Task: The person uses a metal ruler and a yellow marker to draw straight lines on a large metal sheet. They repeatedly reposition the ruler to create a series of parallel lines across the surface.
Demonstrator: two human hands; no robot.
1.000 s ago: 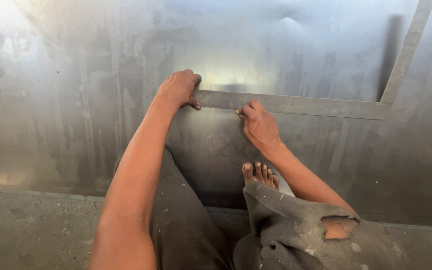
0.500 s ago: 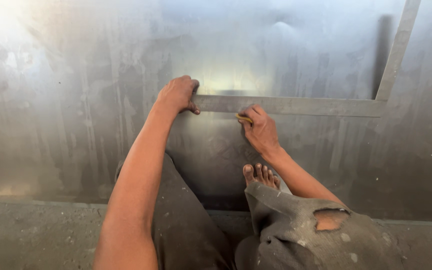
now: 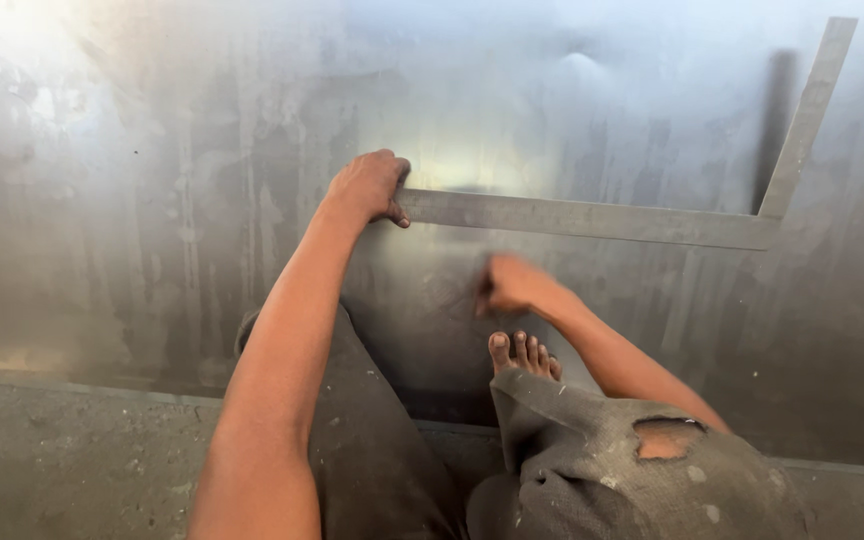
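My left hand (image 3: 367,186) presses end of steel square (image 3: 592,218) flat on metal sheet (image 3: 152,200). My right hand (image 3: 512,284) blurred below blade; grip unclear. Step, I judge: marking line. Square must stay put.

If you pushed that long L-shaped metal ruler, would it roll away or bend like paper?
The metal square would probably slide rather than roll, since it lies flat on the smooth steel sheet. It looks stiff, with straight edges, so it likely keeps its shape when lifted. The left hand presses on one end, perhaps because it slips easily.
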